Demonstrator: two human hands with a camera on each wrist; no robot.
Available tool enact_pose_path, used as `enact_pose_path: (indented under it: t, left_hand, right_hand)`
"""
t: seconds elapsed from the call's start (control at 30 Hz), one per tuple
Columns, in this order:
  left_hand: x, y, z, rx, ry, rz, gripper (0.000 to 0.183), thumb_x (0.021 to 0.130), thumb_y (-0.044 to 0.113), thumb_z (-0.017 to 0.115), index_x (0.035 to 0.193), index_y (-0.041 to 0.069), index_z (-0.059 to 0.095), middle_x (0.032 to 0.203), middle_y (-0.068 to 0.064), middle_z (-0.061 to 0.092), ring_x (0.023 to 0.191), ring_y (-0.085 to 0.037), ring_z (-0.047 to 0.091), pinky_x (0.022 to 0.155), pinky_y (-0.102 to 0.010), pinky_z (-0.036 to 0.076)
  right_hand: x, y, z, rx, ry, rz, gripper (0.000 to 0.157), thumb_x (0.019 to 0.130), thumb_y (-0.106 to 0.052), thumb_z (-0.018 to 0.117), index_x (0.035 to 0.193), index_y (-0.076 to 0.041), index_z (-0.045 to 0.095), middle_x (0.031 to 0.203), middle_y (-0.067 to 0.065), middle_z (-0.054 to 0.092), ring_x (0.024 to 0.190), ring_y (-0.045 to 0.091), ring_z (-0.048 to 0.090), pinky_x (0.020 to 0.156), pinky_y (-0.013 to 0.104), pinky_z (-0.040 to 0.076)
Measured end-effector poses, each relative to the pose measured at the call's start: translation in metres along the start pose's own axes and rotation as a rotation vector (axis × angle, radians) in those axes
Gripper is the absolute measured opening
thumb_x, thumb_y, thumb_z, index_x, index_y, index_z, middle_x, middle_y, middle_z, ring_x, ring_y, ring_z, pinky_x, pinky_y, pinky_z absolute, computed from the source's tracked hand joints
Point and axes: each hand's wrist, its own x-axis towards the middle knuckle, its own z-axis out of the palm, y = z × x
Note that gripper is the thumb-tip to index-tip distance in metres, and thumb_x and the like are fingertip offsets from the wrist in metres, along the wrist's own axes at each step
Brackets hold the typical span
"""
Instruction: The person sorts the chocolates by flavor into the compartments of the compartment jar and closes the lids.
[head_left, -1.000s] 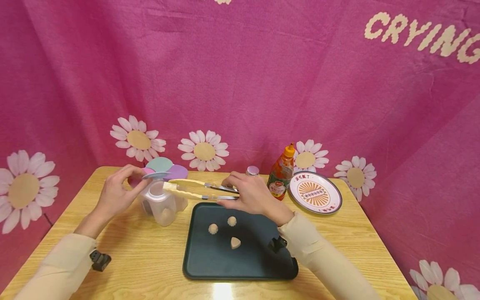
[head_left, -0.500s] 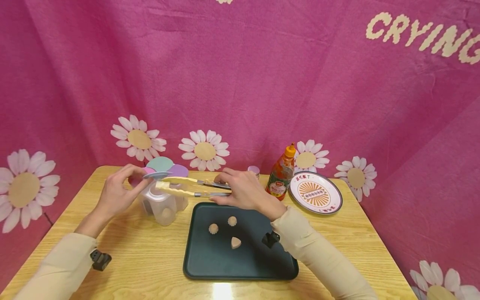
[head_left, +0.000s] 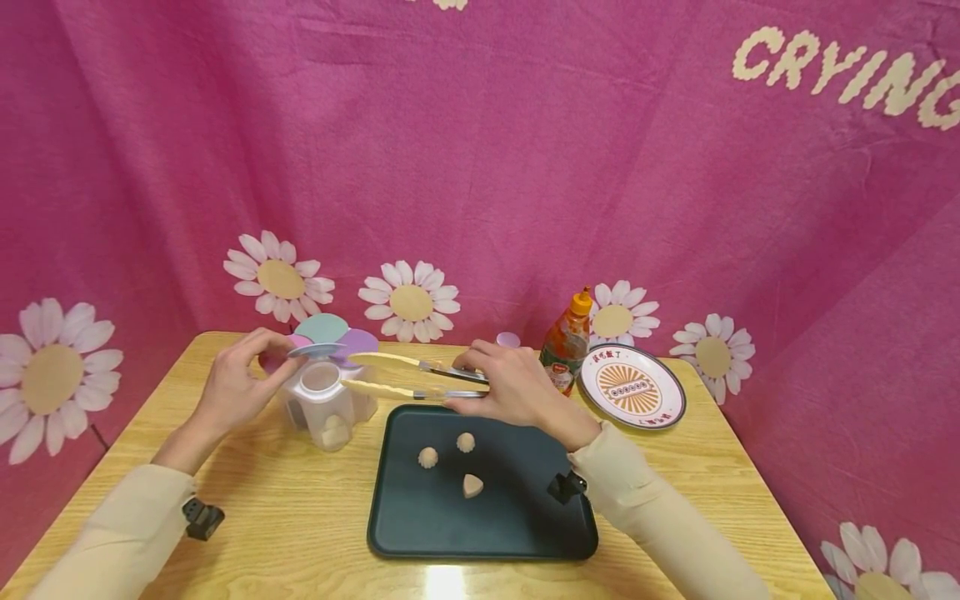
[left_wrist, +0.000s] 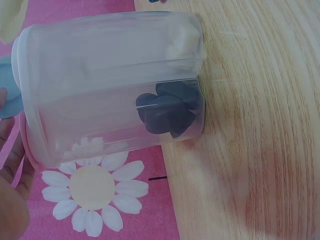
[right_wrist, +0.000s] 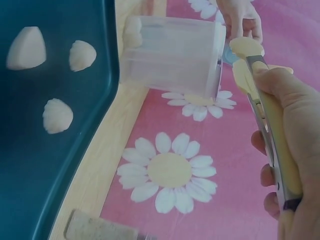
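Note:
A clear storage box (head_left: 326,407) with several compartments stands at the left of the table. My left hand (head_left: 238,385) pinches its raised blue lid (head_left: 318,350), so the front compartment's round mouth shows. In the left wrist view, pale pieces (left_wrist: 185,36) lie at that compartment's bottom and dark pieces (left_wrist: 170,107) fill part of the neighbouring one. My right hand (head_left: 517,387) grips yellow-tipped tongs (head_left: 386,360) just right of the mouth. The tongs' arms are spread with nothing between them. Three pale moulded pieces (right_wrist: 57,116) sit on the dark tray (head_left: 525,529).
Behind my right hand a small jar (head_left: 507,339) shows only its lilac lid. A red sauce bottle (head_left: 564,346) stands right of it, beside a patterned round plate (head_left: 632,387). Pink, green and purple lids (head_left: 358,343) cover the box's other compartments. A pink cloth (head_left: 480,167) hangs behind the table.
The tongs moved left over the mouth holding a pale piece, then let it go and drew back right, spread. The piece now lies inside the compartment. My left hand stayed on the lid.

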Motion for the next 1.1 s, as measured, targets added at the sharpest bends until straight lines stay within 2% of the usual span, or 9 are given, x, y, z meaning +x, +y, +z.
enact_pose_path:
  t: [0.1,0.43,0.67,0.9,1.1]
  left_hand:
    - [0.0,0.0,0.001,-0.001,-0.001,-0.003,0.022,0.083,-0.007,0.083,0.1,0.001,0.072,0.089,-0.008,0.069,0.078,-0.002,0.05,0.071,-0.008,0.041]
    - [0.0,0.001,0.001,0.0,-0.023,-0.03,0.022,0.084,-0.004,0.083,0.102,0.003,0.072,0.092,-0.009,0.07,0.08,-0.002,0.049,0.071,-0.009,0.043]
    - [0.0,0.002,0.001,0.005,-0.029,-0.043,0.022,0.085,-0.003,0.083,0.103,0.003,0.072,0.092,-0.008,0.07,0.08,-0.003,0.049,0.071,-0.01,0.043]
    - [0.0,0.002,0.0,0.006,-0.023,-0.042,0.022,0.085,-0.003,0.083,0.103,0.003,0.073,0.091,-0.008,0.07,0.08,-0.003,0.049,0.071,-0.012,0.044]
    - [0.0,0.003,-0.001,0.004,-0.013,-0.037,0.022,0.084,-0.004,0.083,0.102,0.002,0.072,0.09,-0.008,0.069,0.08,-0.004,0.049,0.071,-0.01,0.042]
  right_hand:
    - [-0.01,0.004,-0.005,-0.018,0.002,0.004,0.043,0.082,-0.052,0.083,0.108,-0.019,0.075,0.095,-0.006,0.072,0.064,0.007,0.056,0.053,0.017,0.033]
    - [-0.061,0.023,-0.016,-0.034,-0.002,0.051,0.05,0.076,-0.053,0.089,0.109,-0.018,0.075,0.098,-0.006,0.073,0.063,0.006,0.055,0.055,0.016,0.032]
    - [-0.1,0.032,-0.019,-0.068,-0.018,0.088,0.05,0.074,-0.056,0.088,0.106,-0.019,0.077,0.096,-0.005,0.072,0.059,0.001,0.044,0.053,0.014,0.023]
    - [-0.132,0.035,-0.021,-0.047,-0.028,0.121,0.049,0.074,-0.055,0.089,0.105,-0.018,0.076,0.09,-0.01,0.07,0.063,-0.002,0.049,0.054,0.013,0.026]
    - [-0.157,0.033,-0.019,-0.026,-0.06,0.162,0.046,0.074,-0.055,0.09,0.102,-0.021,0.075,0.087,-0.015,0.066,0.062,-0.008,0.039,0.053,0.011,0.025]
